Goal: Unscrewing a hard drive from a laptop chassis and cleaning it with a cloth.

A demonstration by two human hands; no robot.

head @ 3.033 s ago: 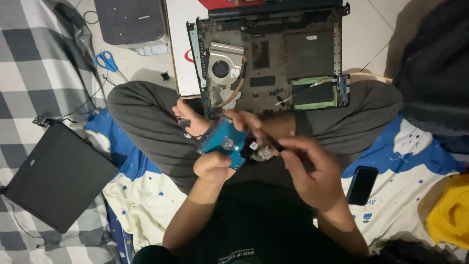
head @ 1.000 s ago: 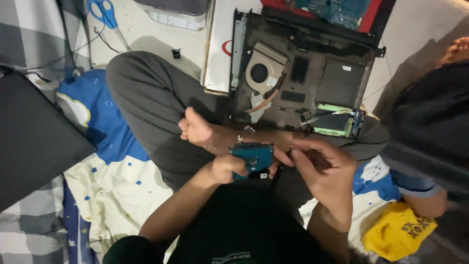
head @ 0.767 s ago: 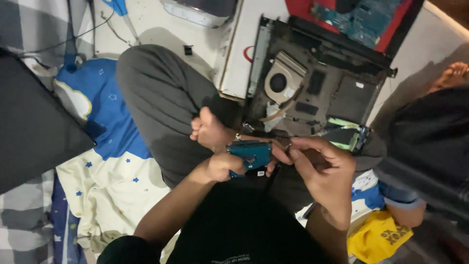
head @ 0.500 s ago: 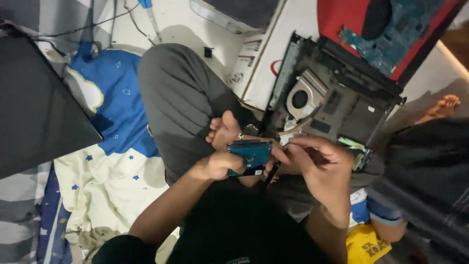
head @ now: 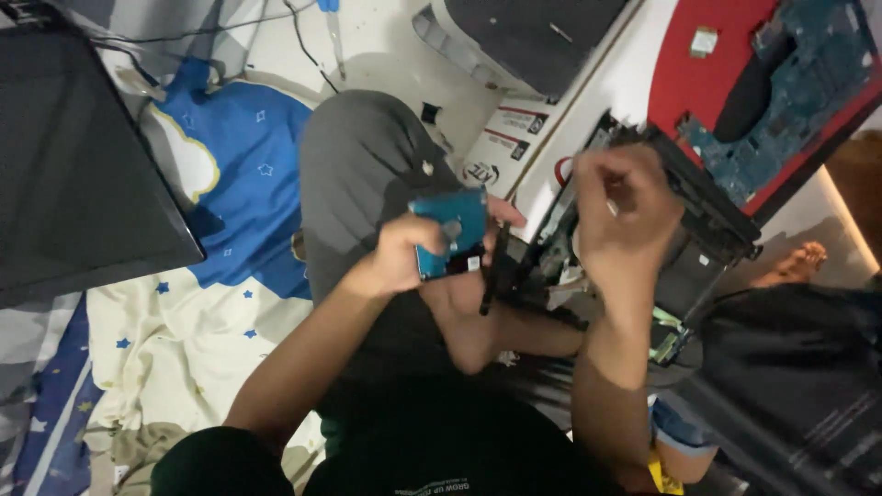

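Blue hard drive (head: pixel 450 230) held above lap, L hand (head: pixel 400 257) grip closed on its edge. R hand (head: pixel 623 209) fisted w/ a thin dark tool (head: pixel 491 276), over opened laptop base (head: pixel 698 230). Blue star blanket (head: pixel 239 174) at left.

Left hand (head: pixel 404 255) is up in front of the chest, forearm coming in from the lower left, elbow bent. Fingers are curled round the edge of a flat blue drive (head: pixel 450 231), thumb on the near side, so it's gripped and tilted up toward the camera. Right hand (head: pixel 625 216) is raised a bit higher and off to the right, well apart from the left one. It's balled into a loose fist, back of the hand facing the camera, wrist bent, forearm running nearly straight up from the bottom of the view. Something small and pale shows between its fingers, can't tell what. Legs are crossed, one bare foot (head: pixel 469 317) tucked below the hands.
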